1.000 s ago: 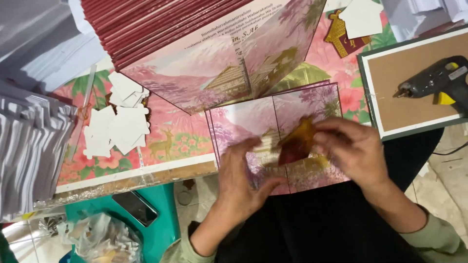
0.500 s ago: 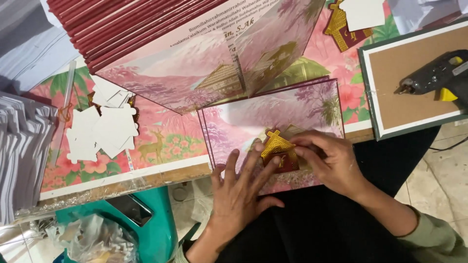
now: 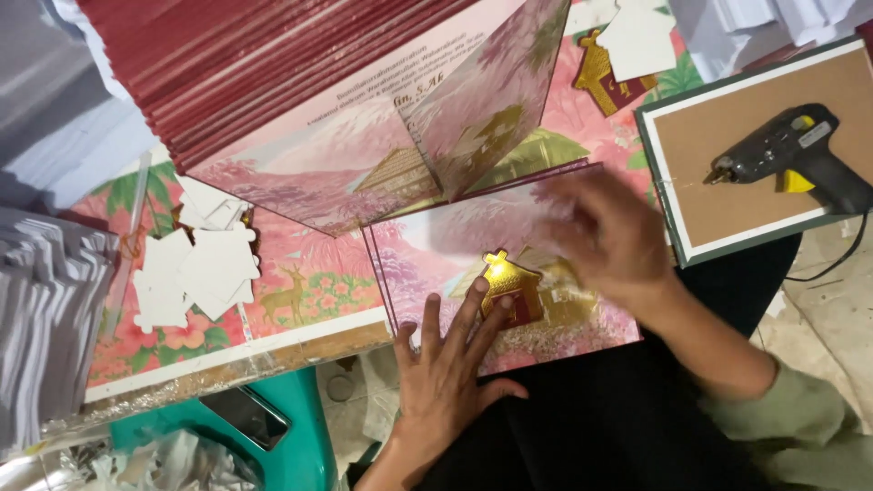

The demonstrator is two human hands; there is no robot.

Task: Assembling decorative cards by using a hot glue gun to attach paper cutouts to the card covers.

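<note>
Gold house cutout lay on the pink card; left hand pressed beside it, fingers spread wide; right hand blurred, fingers unclear.

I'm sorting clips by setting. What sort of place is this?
Probably a small craft or card-assembly workspace. A stack of dark red cards fills the table top, white house-shaped cutouts lie in a pile, and a glue gun rests on a board.

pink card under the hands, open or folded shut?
Open: the pink card lies spread flat, gold house cutout on its inner face, left hand pressing it.
</note>
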